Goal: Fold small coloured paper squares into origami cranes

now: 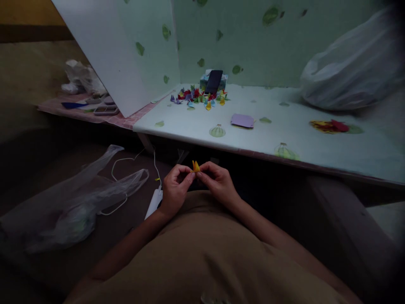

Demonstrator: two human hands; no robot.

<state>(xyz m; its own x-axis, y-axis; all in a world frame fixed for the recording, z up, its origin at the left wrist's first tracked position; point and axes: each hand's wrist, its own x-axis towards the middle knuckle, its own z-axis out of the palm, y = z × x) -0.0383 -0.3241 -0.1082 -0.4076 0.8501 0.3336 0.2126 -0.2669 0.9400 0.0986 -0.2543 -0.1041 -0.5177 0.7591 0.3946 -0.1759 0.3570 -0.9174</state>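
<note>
Two bare hands are held close together around a small folded piece of yellow paper (196, 166), kept in the air just short of the near edge of a white-covered table with green plant prints (186, 124). Its left side is pinched between thumb and forefinger of the left hand (175, 188), its right side likewise by the right hand (219, 182); both grips are closed on the paper, below its upright points. Exactly which folds are covered by the thumbs cannot be told for certain, the piece being small and the light dim.

The paper is judged very light, thin and crisp, hardly slippery but easily bent or torn; it is best taken low down, at its thicker folded layers, with the slender points left unsqueezed.

Straight beyond the grip, a cluster of small multicoloured folded paper figures (200, 98) is gathered before a flat black phone (214, 81). Beyond and right of the grip, a flat stack of lilac paper (242, 120) is laid, and farther right a loose heap of yellow and red paper pieces (330, 126). Low to the left, a clear crumpled plastic bag (76, 221) is seen
</note>
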